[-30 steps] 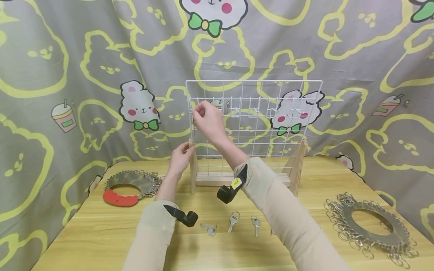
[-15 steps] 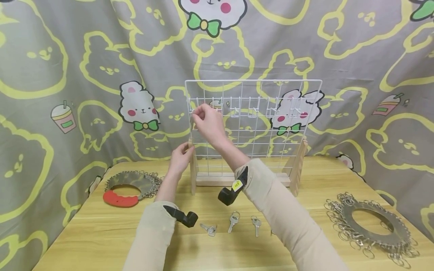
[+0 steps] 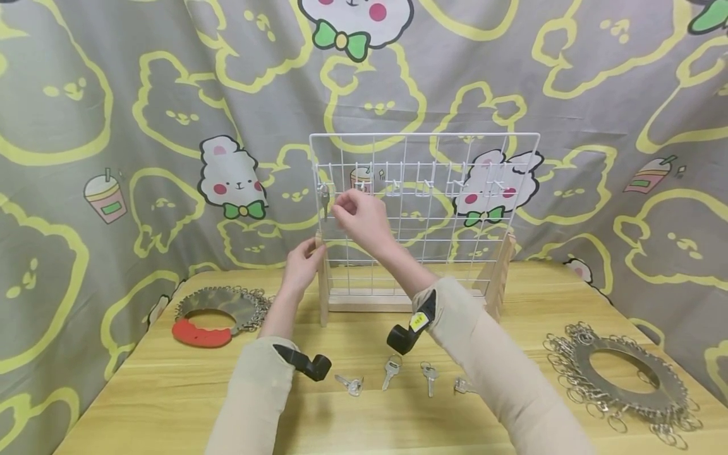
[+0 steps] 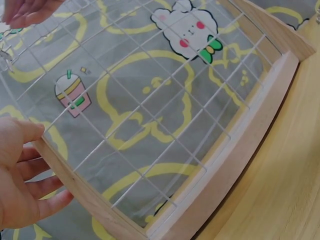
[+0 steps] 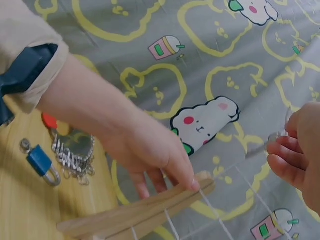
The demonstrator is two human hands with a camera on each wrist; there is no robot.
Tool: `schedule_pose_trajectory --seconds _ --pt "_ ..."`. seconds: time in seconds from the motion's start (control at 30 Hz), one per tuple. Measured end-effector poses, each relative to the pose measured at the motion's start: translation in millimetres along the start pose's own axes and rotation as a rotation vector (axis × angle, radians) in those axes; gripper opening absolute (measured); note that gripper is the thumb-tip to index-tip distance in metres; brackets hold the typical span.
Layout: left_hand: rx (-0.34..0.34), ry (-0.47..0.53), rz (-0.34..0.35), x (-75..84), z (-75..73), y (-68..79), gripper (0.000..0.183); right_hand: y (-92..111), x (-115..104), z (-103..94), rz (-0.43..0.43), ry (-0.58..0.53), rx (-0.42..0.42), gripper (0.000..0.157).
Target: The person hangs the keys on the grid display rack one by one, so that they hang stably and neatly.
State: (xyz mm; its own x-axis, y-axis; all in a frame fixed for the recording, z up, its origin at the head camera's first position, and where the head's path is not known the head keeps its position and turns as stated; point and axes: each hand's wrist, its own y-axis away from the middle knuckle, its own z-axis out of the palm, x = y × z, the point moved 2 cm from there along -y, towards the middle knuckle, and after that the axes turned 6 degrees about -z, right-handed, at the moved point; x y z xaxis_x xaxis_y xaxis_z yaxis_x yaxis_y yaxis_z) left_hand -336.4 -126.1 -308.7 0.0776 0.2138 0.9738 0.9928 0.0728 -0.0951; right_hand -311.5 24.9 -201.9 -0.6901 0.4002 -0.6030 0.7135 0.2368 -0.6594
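A white wire grid rack (image 3: pixel 426 134) stands on a wooden frame, with a row of small hooks across its upper part. My left hand (image 3: pixel 301 262) grips the top of the left wooden post (image 4: pixel 100 202), thumb in front and the other fingers behind it. From the leftmost hook hangs a key (image 3: pixel 326 202) on its ring. Just right of that key is my right hand (image 3: pixel 364 218), its fingers loosely curled and nothing between them. On the table in front of the rack lie several keys (image 3: pixel 391 371) with small rings.
A metal ring with a red handle (image 3: pixel 201 333) lies at the left, bearing many small key rings. Another metal ring full of rings (image 3: pixel 665 379) lies at the right. A blue padlock (image 5: pixel 39 161) shows in the right wrist view. A patterned curtain (image 3: pixel 273 101) hangs behind the rack.
My right hand has let go of the key at the leftmost hook and moved slightly right and down, baring the hanging key. The left hand stays on the post.
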Motion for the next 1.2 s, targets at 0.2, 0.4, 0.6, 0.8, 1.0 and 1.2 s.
schedule_pose_trajectory --seconds 0.2,0.4,0.6,0.8,1.0,1.2 --pt "-0.001 0.004 0.013 -0.8 0.6 -1.9 0.049 17 17 -8.9 0.029 -0.005 -0.030 0.012" --pt "-0.005 -0.003 0.011 0.0 -1.4 -1.3 0.048 38 32 -15.3 0.072 -0.045 -0.024 0.012" --pt "-0.008 -0.010 0.004 -0.2 -0.9 -0.9 0.048 69 50 -20.9 0.119 -0.060 -0.094 0.013" --pt "-0.014 -0.011 0.003 -1.9 -0.7 -1.2 0.048 107 67 -25.5 0.147 0.014 -0.172 0.012" --pt "-0.023 -0.007 0.005 -1.8 -1.9 -0.6 0.048 137 83 -24.9 0.190 -0.018 -0.257 0.013" --pt "-0.025 -0.007 -0.006 -1.0 -1.9 -1.2 0.049 161 90 -15.1 0.137 -0.104 -0.358 0.015"
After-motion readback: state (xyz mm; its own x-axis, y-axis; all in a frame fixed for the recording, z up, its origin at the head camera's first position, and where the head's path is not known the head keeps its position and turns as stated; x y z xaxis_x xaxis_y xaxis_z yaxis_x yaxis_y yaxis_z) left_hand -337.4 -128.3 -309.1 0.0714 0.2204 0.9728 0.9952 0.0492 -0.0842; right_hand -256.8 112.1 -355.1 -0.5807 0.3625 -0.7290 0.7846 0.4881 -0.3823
